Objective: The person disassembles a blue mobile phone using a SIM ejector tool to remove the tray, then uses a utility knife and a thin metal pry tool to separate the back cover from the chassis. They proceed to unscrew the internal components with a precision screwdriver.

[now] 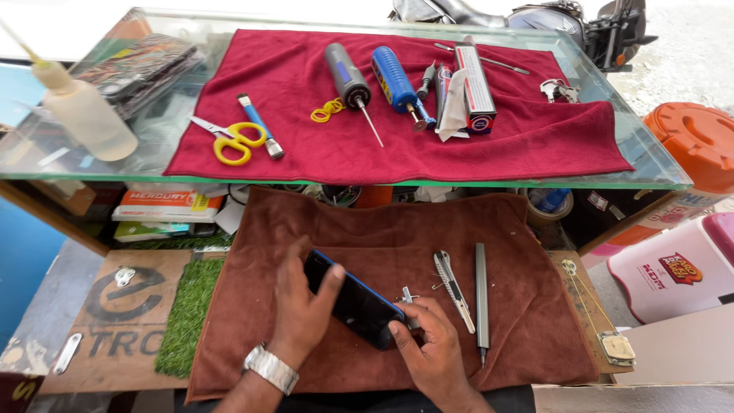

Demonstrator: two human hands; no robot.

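A black smartphone [353, 304] with a blue edge lies tilted on the brown cloth [397, 229] low in the head view. My left hand [302, 306], with a metal watch on the wrist, grips the phone's left end. My right hand [432, 344] holds its lower right corner, thumb on the screen. Small metal tweezers [408, 294] lie just beside my right fingers. To the right of them on the cloth rest a utility knife [454, 291] and a long grey screwdriver [481, 298].
Above, a glass counter [650, 164] carries a red cloth [535, 138] with yellow scissors [233, 140], yellow rubber bands, two powered screwdrivers [348, 76], a boxed tube and keys. A squeeze bottle [84, 111] stands at left. An artificial grass patch [187, 313] borders the brown cloth; orange and pink tubs sit at right.
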